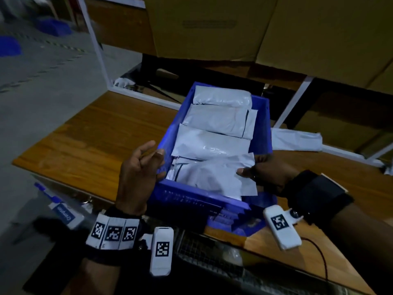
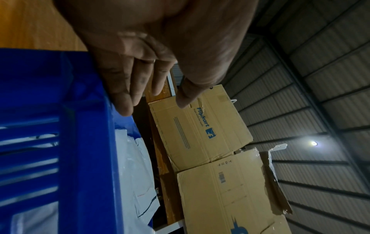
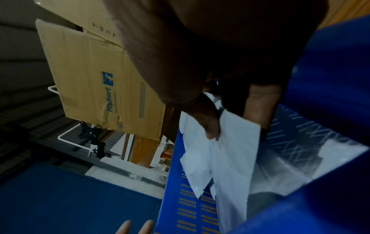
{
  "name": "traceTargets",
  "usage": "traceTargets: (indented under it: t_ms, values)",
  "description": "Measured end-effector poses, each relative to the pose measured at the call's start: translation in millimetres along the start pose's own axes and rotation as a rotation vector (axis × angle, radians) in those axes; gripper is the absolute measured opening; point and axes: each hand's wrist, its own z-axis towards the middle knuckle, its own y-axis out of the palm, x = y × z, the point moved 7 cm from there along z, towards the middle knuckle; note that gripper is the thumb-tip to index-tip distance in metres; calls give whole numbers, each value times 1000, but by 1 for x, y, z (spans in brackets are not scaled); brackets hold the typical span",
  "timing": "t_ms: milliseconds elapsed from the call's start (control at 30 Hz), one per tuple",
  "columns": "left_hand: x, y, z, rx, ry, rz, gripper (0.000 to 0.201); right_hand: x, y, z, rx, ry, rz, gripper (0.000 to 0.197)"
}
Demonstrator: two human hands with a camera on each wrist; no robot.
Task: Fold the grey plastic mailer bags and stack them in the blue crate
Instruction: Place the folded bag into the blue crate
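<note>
My right hand (image 1: 268, 175) pinches the near folded grey bag (image 1: 212, 177). My thumb (image 3: 210, 125) is on top of the bag and my other fingers (image 3: 258, 107) are under it. I hold this bag at the near end of the blue crate (image 1: 265, 124), and one corner of it hangs over the crate's near wall.

My left hand (image 1: 138, 173) is by the left side of the crate. Its fingers are loose and a little spread, and they hold nothing. In the left wrist view, the fingers (image 2: 124, 88) lie along the top rim of the crate (image 2: 94, 142). I cannot tell if they really touch it.

The crate sits on the brown wooden worktop (image 1: 89, 137). Three more folded grey bags (image 1: 214, 122) lie in it in a row, one past the other, going away from me. They lie flat and partly cover each other.

One more pale bag (image 1: 297, 139) lies flat just past the right side of the crate. Big brown cardboard boxes (image 1: 212, 24) stand behind the worktop. One box (image 2: 200, 126) has the blue word Flipkart on it. A white metal frame (image 1: 95, 43) stands beside the boxes.
</note>
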Motion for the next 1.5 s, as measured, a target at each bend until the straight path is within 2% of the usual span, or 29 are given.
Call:
traceTargets:
  t_ms: [33,67,100,167,267,333,367,467,500,533,567,600,633,667,733,900,1033,1100,1167,1267,1400,1500]
  values:
    - [0,0,0,-6,4,13,52,6,2,13,-22,8,1,90]
    - [0,0,-1,-10,8,21,55,6,5,18,-26,27,-13,94]
    - [0,-1,-1,-12,11,26,56,1,9,20,-6,33,-41,88]
    - [0,0,0,-16,17,26,53,-16,15,12,41,27,-169,71]
    - [-2,0,0,-15,21,6,52,-21,18,8,83,71,-436,28]
    - [-4,0,-1,-13,16,-13,53,-23,19,5,116,93,-524,17]
    - [-5,0,-1,-11,10,-31,51,-26,20,2,130,98,-570,17]
    - [-4,-1,-1,-17,-2,-59,40,-30,30,0,60,84,-767,38]
    - [-4,-1,0,-21,-4,-57,36,-32,31,1,50,106,-773,34]
    - [-3,-1,0,-23,-7,-54,32,-35,29,3,57,93,-803,21]
    - [-3,-1,1,-25,-8,-53,31,-36,25,6,75,92,-864,19]
    - [-3,-1,1,-29,-9,-53,32,-38,23,9,77,82,-933,33]
    - [-3,-1,1,-32,-7,-52,33,-43,22,8,75,80,-965,38]
    - [-3,0,1,-35,-4,-53,34,-46,19,9,88,79,-1001,32]
    - [-2,0,1,-36,5,-63,37,-51,19,9,80,65,-1048,9]
    - [-4,-1,1,-34,16,-67,30,-43,19,15,28,59,-999,21]
    - [-3,1,-1,-37,38,-52,43,-48,17,6,42,14,-933,27]
    - [-2,1,-2,-26,55,-36,37,-51,13,2,54,-7,-860,31]
    - [0,3,-3,-21,89,-6,30,-57,4,-2,84,-73,-846,26]
    - [3,12,-10,-51,128,58,32,-58,-15,-8,96,-137,-711,17]
    - [3,37,-27,-102,143,108,27,-49,-46,-22,126,-149,-473,8]
    - [4,67,-43,-133,165,149,42,-40,-70,-34,96,-153,-299,14]
